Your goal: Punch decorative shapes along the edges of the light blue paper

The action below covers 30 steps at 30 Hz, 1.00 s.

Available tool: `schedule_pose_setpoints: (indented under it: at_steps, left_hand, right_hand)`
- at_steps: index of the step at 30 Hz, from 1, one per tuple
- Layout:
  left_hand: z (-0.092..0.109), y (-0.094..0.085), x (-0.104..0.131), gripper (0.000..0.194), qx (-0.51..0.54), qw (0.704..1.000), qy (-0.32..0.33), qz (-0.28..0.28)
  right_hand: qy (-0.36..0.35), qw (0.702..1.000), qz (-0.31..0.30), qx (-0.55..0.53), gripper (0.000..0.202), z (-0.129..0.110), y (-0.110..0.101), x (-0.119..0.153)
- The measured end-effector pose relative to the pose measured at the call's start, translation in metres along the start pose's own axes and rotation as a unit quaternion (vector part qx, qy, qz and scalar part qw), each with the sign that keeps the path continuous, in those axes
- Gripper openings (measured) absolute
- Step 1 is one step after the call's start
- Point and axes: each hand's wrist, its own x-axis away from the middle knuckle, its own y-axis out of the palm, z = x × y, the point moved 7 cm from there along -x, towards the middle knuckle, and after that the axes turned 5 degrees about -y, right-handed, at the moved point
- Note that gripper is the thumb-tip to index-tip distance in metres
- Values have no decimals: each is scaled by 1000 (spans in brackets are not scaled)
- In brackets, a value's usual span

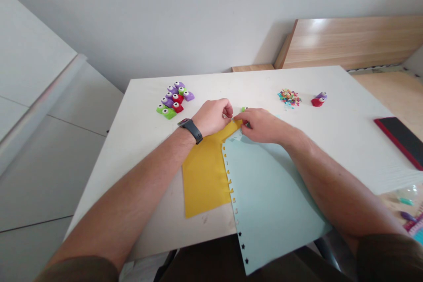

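Observation:
My left hand (214, 116), with a dark watch on its wrist, is closed with fingertips pinched over the top of a yellow sheet of paper (205, 180). What is between those fingertips is too small to make out. Facing it, my right hand (259, 124) has its thumb and index finger around the yellow paper's upper right corner. A pale blue sheet of paper (271, 189) partly overlaps the yellow one and hangs past the table's front edge. Punched notches and star-shaped holes run down its left side. Just behind my right hand, a green craft punch (244, 109) is mostly hidden.
Several purple, green and red craft punches (175, 99) cluster at the table's back left. A pile of colourful paper confetti (289, 97) lies at the back right, near a red punch (317, 102) and a purple one (321, 95). A dark red-edged tablet-like object (401, 139) rests at the right edge.

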Motion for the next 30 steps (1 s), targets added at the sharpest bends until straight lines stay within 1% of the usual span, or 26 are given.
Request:
schedule_pose_setpoints:
  at_steps: [14, 18, 25, 30]
  left_hand:
    - [3, 0, 1, 9, -12, 1000, 13, 2]
    - [3, -1, 1, 11, -3, 1000, 18, 6]
    - [11, 1, 4, 11, -32, 998, 56, -8]
    - [14, 1, 4, 10, -64, 994, 84, -6]
  right_hand:
    - [12, 1000, -7, -8, 38, 2, 1, 0]
    - [10, 1000, 0, -11, 38, 2, 0, 0]
    - [10, 1000, -2, -13, 36, 2, 1, 0]
    - [18, 1000, -6, -11, 36, 2, 0, 0]
